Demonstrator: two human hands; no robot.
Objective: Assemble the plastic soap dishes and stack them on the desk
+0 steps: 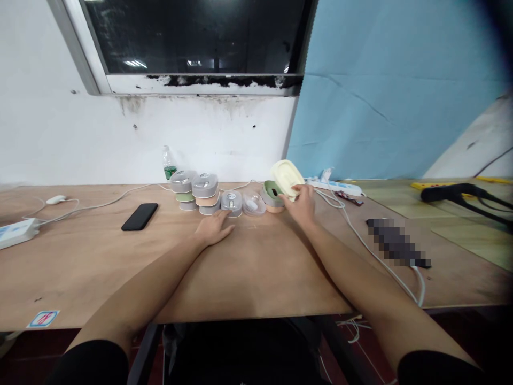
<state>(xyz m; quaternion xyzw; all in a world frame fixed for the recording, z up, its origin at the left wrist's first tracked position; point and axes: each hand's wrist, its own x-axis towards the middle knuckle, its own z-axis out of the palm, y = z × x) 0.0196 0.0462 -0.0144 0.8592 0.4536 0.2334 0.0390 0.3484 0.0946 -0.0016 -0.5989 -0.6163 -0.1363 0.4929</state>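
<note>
My right hand (301, 204) pinches a pale yellow, shallow oval plastic piece (287, 177), tilted up over the right-hand containers; whether it is a lid or a tray, I cannot tell. Just below it, a green container (269, 190) tops a stack of rounded containers. My left hand (214, 229) lies palm down on the table, fingers spread, its fingertips at the front of a single grey container with a clear lid (231, 203). Between the hands sit clear round plastic covers (253, 204). Left of them stand two stacks of rounded containers, one nearer (205, 186), one farther left (183, 183).
A black phone (140, 216) lies on the wooden table (256, 278). A small plastic bottle (169, 164) stands by the wall. Power strips (18, 232) and white cables lie at both sides. Farther right are a pixelated dark object (396, 241) and a black strap-like item (460, 195).
</note>
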